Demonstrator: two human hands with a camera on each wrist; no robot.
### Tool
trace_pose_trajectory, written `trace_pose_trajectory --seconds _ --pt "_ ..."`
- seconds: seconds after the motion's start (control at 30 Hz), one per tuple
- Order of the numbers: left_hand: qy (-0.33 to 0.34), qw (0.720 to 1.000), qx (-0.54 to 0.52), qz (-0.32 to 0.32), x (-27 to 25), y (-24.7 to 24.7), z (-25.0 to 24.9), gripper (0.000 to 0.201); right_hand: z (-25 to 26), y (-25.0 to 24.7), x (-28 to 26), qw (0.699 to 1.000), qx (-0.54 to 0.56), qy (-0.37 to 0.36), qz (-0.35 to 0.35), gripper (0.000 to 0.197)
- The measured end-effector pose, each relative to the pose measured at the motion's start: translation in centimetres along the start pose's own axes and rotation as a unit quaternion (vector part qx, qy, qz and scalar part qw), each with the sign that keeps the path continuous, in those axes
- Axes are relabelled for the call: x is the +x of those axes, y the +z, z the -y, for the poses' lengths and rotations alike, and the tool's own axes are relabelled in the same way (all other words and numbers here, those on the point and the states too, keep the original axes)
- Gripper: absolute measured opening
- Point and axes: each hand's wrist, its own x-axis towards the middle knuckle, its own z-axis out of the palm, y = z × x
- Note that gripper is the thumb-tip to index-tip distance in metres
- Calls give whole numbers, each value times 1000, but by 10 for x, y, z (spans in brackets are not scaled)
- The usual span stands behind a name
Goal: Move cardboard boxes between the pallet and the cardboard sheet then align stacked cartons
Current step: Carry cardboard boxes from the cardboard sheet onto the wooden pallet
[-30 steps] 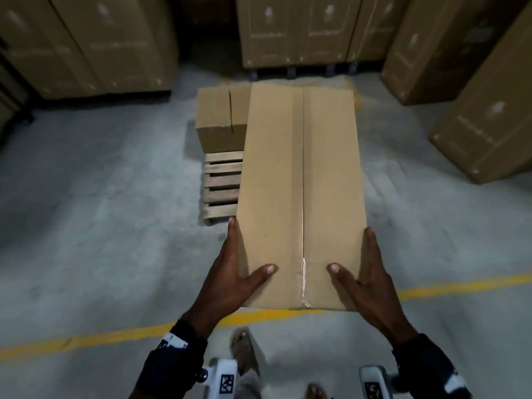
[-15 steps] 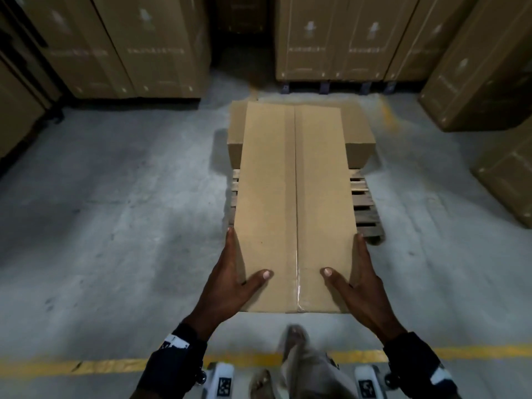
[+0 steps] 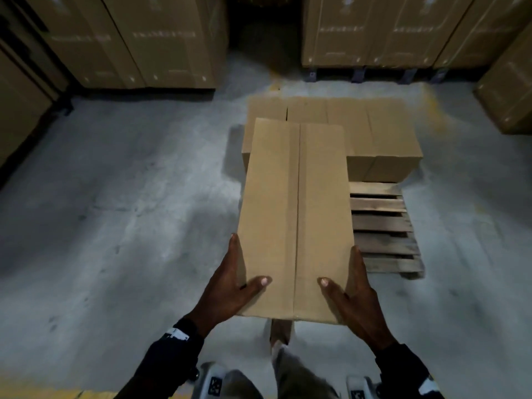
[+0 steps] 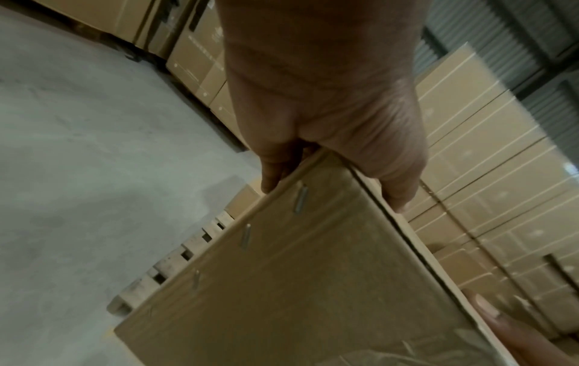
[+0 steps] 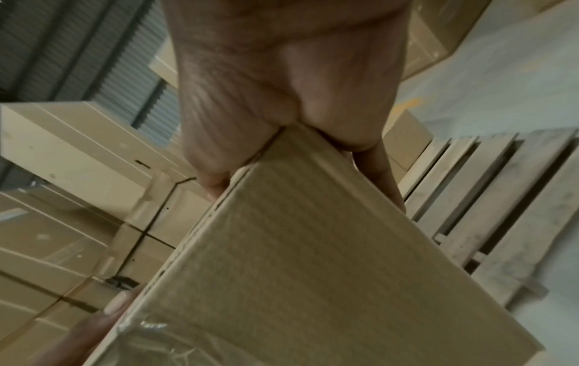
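Observation:
I carry a long taped cardboard box (image 3: 296, 220) level in front of me, its far end over the left part of a wooden pallet (image 3: 383, 228). My left hand (image 3: 230, 286) grips the near left corner, thumb on top. My right hand (image 3: 357, 292) grips the near right corner the same way. A row of cardboard boxes (image 3: 374, 133) sits on the pallet's far half; bare slats show at the near right. In the left wrist view, the left hand (image 4: 329, 118) clamps the box (image 4: 313, 284) edge. In the right wrist view, the right hand (image 5: 282, 99) clamps the box (image 5: 313, 272), with the pallet (image 5: 501, 198) beyond.
Tall stacked cartons stand at back left (image 3: 129, 38), back right (image 3: 374, 30) and far right (image 3: 506, 90), with a dark gap between the back stacks. Grey concrete floor (image 3: 115, 226) spreads left of the pallet. A yellow floor line (image 3: 43, 394) lies at the bottom left. My foot (image 3: 280, 332) is below the box.
I have walked forward with the box past the yellow line, and the pallet is closer. The box has shifted from the pallet's right side to its left. Both grips are unchanged.

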Motion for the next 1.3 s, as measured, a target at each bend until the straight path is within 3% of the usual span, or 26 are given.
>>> trace_pose_trajectory --seconds 0.2,0.33,0.5,0.63,0.8,1.03,1.3 --pt "-4 1000 -11 1 107 -18 27 116 19 26 112 997 -33 57 40 106" --pt "-38 999 -14 4 164 -20 66 118 10 55 174 996 -43 53 64 102" --pt "-17 999 28 -13 239 -3 135 109 -48 119 255 997 -29 41 51 100" --pt "-3 999 47 -18 304 24 220 109 -113 172 320 998 -22 40 50 104" --pt "-19 1000 0 -3 374 68 320 111 -191 223 388 999 -11 17 46 103" --pt "-14 1000 -7 -8 427 96 394 110 -248 267 446 999 12 -7 50 104" --pt "-2 1000 0 -28 442 107 418 114 -271 292 468 1000 0 2 17 109"
